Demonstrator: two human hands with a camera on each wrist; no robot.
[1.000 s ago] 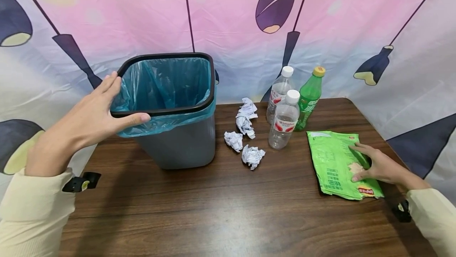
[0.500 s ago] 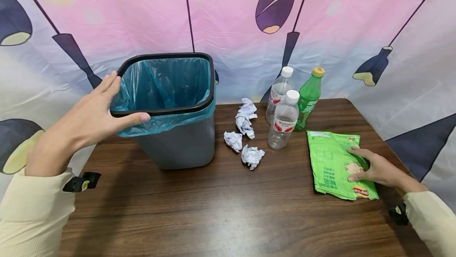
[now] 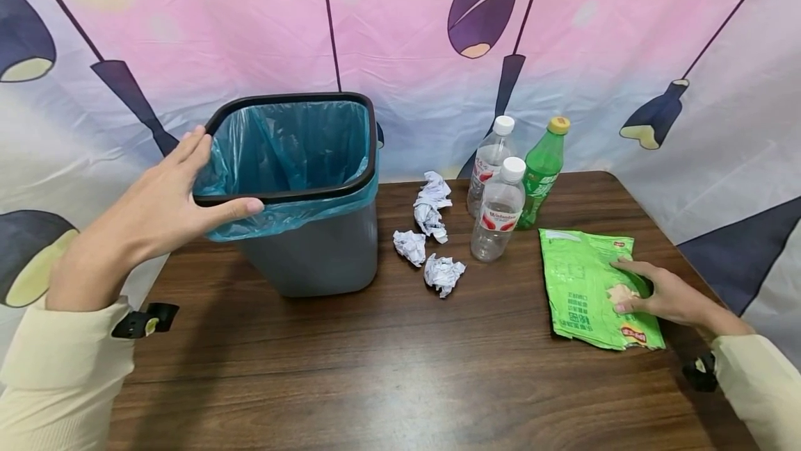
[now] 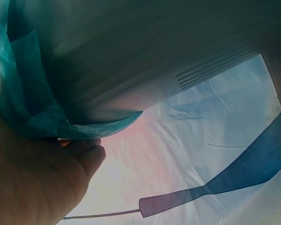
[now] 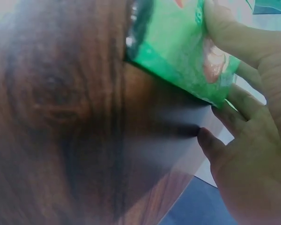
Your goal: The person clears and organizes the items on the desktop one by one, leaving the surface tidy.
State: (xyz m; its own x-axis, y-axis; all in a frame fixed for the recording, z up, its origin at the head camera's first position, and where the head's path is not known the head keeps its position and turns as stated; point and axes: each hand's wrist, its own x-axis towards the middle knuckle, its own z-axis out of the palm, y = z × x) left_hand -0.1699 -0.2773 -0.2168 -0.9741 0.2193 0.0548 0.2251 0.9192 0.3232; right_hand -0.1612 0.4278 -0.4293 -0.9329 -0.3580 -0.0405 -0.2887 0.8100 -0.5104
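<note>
My left hand (image 3: pixel 159 197) rests against the near left corner of a grey trash bin (image 3: pixel 325 256). Its thumb stretches along the front of the black rim and its straight fingers lie along the left side. The bin has a blue plastic liner (image 3: pixel 288 145) folded over the rim. My right hand (image 3: pixel 666 294) holds the right edge of a flat green chip bag (image 3: pixel 576 291) on the table. In the right wrist view the thumb presses on top of the bag (image 5: pixel 173 51), and the other fingers are at its edge, partly hidden beneath.
Several crumpled papers (image 3: pixel 444 275) lie right of the bin. Two clear bottles (image 3: pixel 491 235) with white caps and a green bottle (image 3: pixel 543 173) with a yellow cap stand behind the bag. A patterned curtain (image 3: pixel 413 34) hangs behind the wooden table (image 3: pixel 350 374).
The right hand and the bag's lower right edge have shifted slightly left, with the thumb moving further onto the bag. The left hand and the bin have stayed in place.
</note>
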